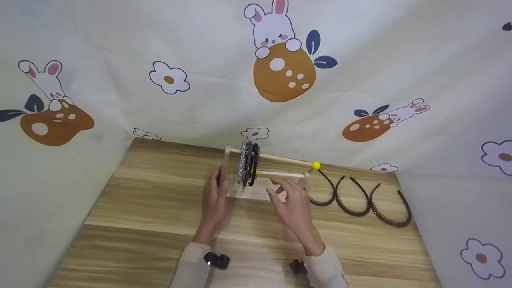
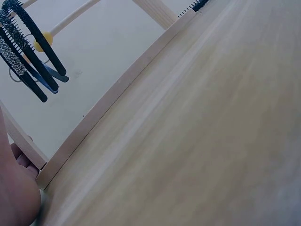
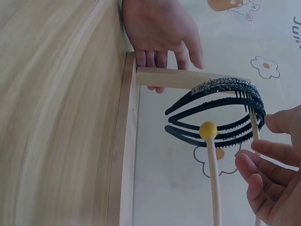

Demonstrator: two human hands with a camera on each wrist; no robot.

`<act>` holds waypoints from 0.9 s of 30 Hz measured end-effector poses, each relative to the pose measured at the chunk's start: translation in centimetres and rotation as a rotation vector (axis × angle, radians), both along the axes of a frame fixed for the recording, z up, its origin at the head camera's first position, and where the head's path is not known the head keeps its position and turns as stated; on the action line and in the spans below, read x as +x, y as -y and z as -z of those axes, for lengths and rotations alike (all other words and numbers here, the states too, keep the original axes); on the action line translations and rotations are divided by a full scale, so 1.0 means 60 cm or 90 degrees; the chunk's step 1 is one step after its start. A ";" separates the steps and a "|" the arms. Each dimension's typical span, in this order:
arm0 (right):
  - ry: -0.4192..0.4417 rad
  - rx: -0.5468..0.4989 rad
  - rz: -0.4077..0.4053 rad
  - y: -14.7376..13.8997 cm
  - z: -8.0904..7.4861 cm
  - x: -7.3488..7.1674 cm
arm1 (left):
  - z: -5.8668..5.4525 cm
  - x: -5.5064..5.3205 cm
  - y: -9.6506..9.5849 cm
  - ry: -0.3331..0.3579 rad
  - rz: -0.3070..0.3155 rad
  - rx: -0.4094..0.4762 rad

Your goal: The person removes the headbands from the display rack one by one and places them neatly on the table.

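Note:
A pale wooden stand [image 1: 225,166] with two horizontal rods stands on the table. Several black toothed headbands [image 1: 249,164], some glittery, hang bunched near its left end. My left hand [image 1: 215,202] rests against the outside of the left upright, with its fingers extended along the wood and partly hidden behind it in the right wrist view. Beside the nearer rod [image 1: 282,175] hovers my right hand [image 1: 294,206], fingers loosely bent and apart, holding nothing. In the right wrist view, its fingertips are close to the hanging headbands [image 3: 225,101]. A yellow ball [image 1: 316,165] caps one rod.
Three dark headbands lie in a row right of the stand: one beside its right end [image 1: 320,203], a middle one [image 1: 354,212] and a brownish one [image 1: 390,221]. A rabbit-print cloth [image 1: 208,108] rises behind the wood-grain table [image 1: 160,192].

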State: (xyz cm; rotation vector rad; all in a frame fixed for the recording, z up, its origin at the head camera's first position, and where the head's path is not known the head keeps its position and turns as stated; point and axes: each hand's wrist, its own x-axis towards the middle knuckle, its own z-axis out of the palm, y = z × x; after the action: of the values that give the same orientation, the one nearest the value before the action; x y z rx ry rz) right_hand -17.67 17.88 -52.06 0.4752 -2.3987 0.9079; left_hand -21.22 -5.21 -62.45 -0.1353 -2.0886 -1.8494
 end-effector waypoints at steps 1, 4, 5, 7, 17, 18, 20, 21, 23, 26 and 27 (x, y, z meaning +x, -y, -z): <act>0.003 -0.005 -0.001 0.003 0.001 -0.002 | 0.001 0.000 0.000 -0.003 -0.001 -0.003; 0.022 -0.027 -0.004 0.011 0.002 -0.007 | 0.004 -0.002 0.001 -0.009 -0.004 -0.008; 0.030 -0.037 -0.005 0.013 0.002 -0.008 | 0.005 -0.003 0.001 -0.009 -0.004 -0.009; 0.045 -0.062 -0.009 0.019 0.001 -0.010 | 0.006 -0.003 0.002 -0.008 -0.004 -0.008; 0.084 -0.165 -0.035 0.052 -0.003 -0.021 | 0.002 -0.003 0.002 -0.007 0.013 0.008; 0.089 -0.176 -0.036 0.055 -0.004 -0.021 | 0.002 -0.002 0.002 -0.004 0.014 0.010; 0.105 -0.198 -0.039 0.062 -0.007 -0.022 | 0.002 -0.002 0.002 0.002 0.015 0.016; 0.111 -0.207 -0.041 0.065 -0.008 -0.023 | 0.002 -0.002 0.002 0.002 0.015 0.018; 0.125 -0.221 -0.044 0.071 -0.010 -0.025 | 0.002 -0.002 0.002 0.001 0.017 0.020; 0.143 -0.238 -0.051 0.077 -0.009 -0.029 | 0.004 -0.003 0.002 -0.004 0.016 0.018; 0.147 -0.243 -0.053 0.079 -0.008 -0.030 | 0.004 -0.003 0.002 -0.004 0.016 0.015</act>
State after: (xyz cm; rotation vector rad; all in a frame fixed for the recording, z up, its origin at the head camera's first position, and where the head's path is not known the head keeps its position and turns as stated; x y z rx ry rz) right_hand -19.48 13.15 -51.56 0.3395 -2.3351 1.4915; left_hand -21.39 -5.33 -62.67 -0.1626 -2.0687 -1.8854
